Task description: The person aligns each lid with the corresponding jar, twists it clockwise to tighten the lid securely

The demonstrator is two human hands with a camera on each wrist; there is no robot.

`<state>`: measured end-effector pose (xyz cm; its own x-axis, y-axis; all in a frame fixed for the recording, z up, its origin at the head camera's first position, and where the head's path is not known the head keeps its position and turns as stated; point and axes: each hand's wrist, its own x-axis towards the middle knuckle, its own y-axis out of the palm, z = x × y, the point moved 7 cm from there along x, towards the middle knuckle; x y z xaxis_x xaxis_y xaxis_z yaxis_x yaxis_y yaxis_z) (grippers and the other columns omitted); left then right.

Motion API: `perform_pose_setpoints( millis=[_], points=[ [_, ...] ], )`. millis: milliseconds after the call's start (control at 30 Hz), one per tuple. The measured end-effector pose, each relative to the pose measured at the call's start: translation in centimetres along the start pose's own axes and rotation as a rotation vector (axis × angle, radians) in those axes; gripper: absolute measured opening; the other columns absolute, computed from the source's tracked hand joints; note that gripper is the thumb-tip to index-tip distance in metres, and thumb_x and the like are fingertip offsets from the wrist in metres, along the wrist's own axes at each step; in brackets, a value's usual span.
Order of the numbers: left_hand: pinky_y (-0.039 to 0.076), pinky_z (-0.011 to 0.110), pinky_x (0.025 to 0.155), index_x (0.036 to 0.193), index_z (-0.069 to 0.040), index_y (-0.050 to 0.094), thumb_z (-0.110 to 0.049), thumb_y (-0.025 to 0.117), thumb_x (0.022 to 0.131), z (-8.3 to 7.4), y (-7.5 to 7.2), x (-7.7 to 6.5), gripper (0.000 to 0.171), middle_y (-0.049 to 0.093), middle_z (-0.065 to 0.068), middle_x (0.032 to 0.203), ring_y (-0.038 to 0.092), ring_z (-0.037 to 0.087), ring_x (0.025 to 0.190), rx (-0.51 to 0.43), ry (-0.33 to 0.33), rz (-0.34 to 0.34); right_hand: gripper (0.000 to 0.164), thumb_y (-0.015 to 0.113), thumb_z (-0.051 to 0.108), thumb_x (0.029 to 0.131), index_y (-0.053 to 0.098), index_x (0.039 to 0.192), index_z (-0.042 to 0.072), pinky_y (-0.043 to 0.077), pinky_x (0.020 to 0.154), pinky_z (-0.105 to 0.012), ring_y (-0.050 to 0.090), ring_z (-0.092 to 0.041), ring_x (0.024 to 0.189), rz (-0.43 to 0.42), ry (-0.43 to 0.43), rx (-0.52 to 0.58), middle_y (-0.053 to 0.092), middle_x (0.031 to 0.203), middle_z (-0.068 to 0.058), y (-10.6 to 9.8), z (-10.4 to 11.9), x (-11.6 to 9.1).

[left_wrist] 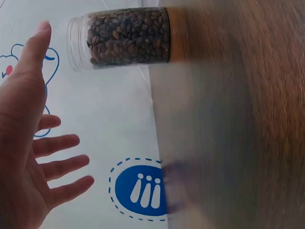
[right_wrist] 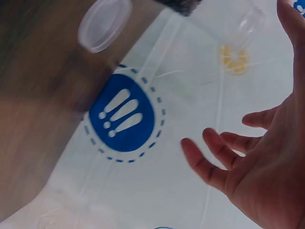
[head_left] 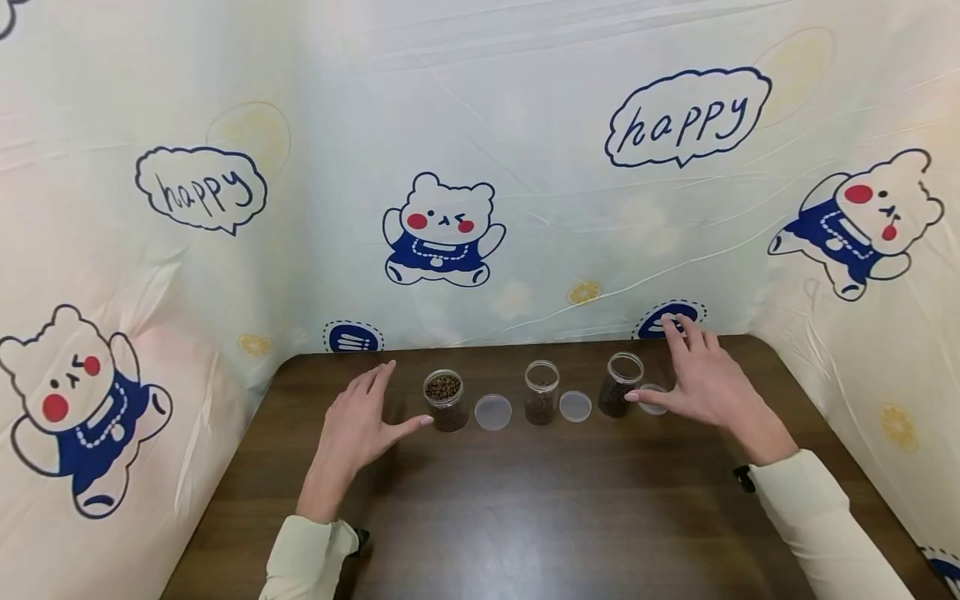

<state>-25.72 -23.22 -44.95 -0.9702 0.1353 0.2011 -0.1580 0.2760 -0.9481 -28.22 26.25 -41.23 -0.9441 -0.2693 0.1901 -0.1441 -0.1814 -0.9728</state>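
While my left hand (head_left: pixel 358 423) spreads its fingers just left of the left jar (head_left: pixel 447 408), full of brown beans, my right hand (head_left: pixel 708 383) is loosely parted near the right jar (head_left: pixel 618 385); both grasp nothing. Between these stands the middle jar (head_left: pixel 541 398). All three are upright and uncapped toward the table's (head_left: pixel 480 517) far side, a clear lid (head_left: pixel 492 412) lying right of each.

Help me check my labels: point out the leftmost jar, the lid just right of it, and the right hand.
Leftmost jar (head_left: pixel 447 413): head view, on the side of its body.
Lid (head_left: pixel 492 412): head view, middle of its flat face.
Right hand (head_left: pixel 708 382): head view, back of the hand.
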Motion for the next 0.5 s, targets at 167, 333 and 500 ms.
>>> perform_pose_setpoints(
  millis=[167,333,500],
  points=[
    [0.049,0.069,0.107,0.162,-0.014,0.038,-0.090,0.060,0.080,-0.6,0.3,-0.1,0.114,0.047,0.023,0.161,0.051,0.046,0.143,-0.085,-0.010,0.017,0.127,0.075,0.081,0.076,0.033,0.160,-0.004,0.055,0.095,-0.068,0.045,-0.055,0.138,-0.090,-0.050,0.002,0.040,0.156,-0.034,-1.2,1.7,-0.2],
    [0.047,0.070,0.110,0.163,-0.016,0.037,-0.088,0.062,0.082,-0.9,0.7,-0.2,0.111,0.046,0.021,0.162,0.049,0.045,0.146,-0.161,-0.036,0.033,0.124,0.076,0.080,0.076,0.037,0.159,-0.002,0.060,0.085,-0.063,0.058,-0.051,0.126,-0.132,-0.076,0.005,0.047,0.150,-0.032,-1.9,3.1,0.0],
    [0.044,0.069,0.114,0.164,-0.019,0.035,-0.086,0.063,0.083,-1.2,1.5,-0.3,0.109,0.043,0.018,0.165,0.046,0.043,0.149,-0.248,-0.058,0.042,0.123,0.077,0.080,0.075,0.039,0.158,-0.001,0.060,0.083,-0.062,0.063,-0.049,0.122,-0.152,-0.085,0.029,0.050,0.149,-0.031,-2.0,4.5,0.0]
  ],
)
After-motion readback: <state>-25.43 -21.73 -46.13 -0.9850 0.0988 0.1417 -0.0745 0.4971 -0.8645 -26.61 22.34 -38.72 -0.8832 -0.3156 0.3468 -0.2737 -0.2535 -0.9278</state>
